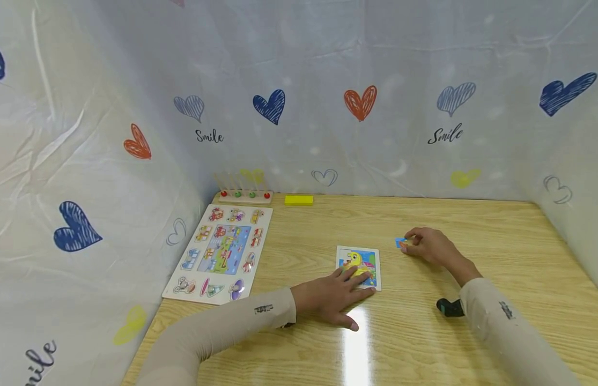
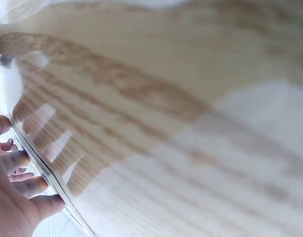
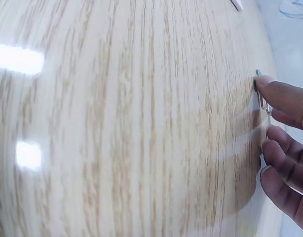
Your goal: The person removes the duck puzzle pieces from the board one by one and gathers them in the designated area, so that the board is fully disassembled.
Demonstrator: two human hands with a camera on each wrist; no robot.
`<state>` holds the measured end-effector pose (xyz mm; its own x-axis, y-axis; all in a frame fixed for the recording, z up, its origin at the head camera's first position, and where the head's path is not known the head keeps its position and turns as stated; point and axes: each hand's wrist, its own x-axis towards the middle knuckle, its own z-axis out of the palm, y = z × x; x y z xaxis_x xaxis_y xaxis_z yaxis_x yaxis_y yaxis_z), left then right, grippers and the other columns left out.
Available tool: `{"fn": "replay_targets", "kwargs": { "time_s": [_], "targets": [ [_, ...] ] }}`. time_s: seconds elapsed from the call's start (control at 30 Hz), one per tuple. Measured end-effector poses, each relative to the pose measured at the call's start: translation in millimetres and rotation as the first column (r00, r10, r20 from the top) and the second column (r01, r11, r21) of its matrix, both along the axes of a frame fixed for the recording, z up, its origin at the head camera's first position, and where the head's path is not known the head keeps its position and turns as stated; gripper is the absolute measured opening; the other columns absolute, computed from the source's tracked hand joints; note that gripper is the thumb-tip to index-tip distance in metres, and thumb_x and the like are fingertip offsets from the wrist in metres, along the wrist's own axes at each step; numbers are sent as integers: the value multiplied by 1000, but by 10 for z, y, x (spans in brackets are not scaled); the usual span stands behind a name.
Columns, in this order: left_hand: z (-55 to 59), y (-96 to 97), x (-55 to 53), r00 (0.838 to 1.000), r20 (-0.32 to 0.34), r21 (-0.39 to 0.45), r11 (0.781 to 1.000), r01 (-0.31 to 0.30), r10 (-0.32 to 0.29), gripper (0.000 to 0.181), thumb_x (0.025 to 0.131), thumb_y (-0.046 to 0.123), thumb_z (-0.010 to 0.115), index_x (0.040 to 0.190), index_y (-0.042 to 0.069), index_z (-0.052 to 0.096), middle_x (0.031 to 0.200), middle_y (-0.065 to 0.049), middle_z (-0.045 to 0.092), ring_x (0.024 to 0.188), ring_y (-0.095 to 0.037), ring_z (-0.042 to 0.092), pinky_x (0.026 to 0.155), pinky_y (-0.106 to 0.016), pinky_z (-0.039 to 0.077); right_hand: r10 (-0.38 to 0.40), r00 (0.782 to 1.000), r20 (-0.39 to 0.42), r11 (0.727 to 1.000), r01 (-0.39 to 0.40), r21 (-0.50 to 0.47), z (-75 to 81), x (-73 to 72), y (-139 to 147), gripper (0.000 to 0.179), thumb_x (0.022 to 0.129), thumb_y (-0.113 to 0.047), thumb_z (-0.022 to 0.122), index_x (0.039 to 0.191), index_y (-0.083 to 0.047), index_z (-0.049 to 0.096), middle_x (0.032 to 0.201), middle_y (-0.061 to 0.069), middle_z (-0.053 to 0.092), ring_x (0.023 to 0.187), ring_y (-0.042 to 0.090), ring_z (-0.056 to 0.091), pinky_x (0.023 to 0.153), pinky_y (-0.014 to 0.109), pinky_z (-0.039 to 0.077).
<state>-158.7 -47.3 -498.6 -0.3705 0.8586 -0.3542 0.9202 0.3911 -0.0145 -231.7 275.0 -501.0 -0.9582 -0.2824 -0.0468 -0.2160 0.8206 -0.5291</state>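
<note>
A small square picture puzzle (image 1: 373, 258) in a white frame lies at the middle of the table, showing a yellow cartoon animal. My left hand (image 1: 333, 296) rests on its lower part with the fingers spread, hiding some of the picture. In the left wrist view, fingertips (image 2: 50, 205) lie along the thin board's edge. To the right of the puzzle, my right hand (image 1: 436, 249) pinches a small, flat, mostly blue puzzle piece (image 1: 400, 243) between thumb and fingers. The right wrist view shows that piece (image 3: 260, 96) edge-on, close over the tabletop.
A large white peg puzzle board (image 1: 183, 294) with several picture pieces lies at the left. Behind it stand a wooden base with pegs and coloured beads (image 1: 245, 197) and a yellow block (image 1: 299, 200). Heart-printed curtains (image 1: 318, 134) surround the table (image 1: 501, 241).
</note>
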Motion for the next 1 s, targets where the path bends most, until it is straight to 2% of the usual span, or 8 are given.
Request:
{"fn": "replay_targets", "kwargs": {
  "time_s": [0.23, 0.77, 1.0],
  "targets": [
    [-20, 3, -17, 1000, -18, 3, 1000, 12, -12, 88, 95, 78, 26, 164, 27, 5, 170, -9, 0, 156, -39, 7, 123, -52, 21, -6, 1000, -4, 1000, 6, 8, -30, -12, 5, 42, 90, -34, 76, 117, -2, 68, 97, 11, 70, 83, 21, 62, 68, 38, 49],
    [-9, 5, -16, 1000, 3, 4, 1000, 0, 0, 89, 94, 79, 28, 163, 28, 3, 171, -7, -2, 156, -37, 5, 122, -53, 21, -30, 999, 11, 1000, 30, 4, -36, -5, -2, 46, 92, -41, 73, 118, -3, 68, 100, 13, 71, 86, 25, 65, 70, 43, 51],
    [-6, 9, -18, 1000, 13, 3, 1000, -4, 4, 89, 94, 78, 29, 163, 28, 3, 171, -7, -3, 156, -37, 5, 122, -54, 20, -25, 1000, -2, 1000, 25, 17, 29, 8, -43, 43, 93, -33, 72, 122, -2, 66, 99, 11, 69, 83, 22, 61, 70, 40, 49]
  ]
}}
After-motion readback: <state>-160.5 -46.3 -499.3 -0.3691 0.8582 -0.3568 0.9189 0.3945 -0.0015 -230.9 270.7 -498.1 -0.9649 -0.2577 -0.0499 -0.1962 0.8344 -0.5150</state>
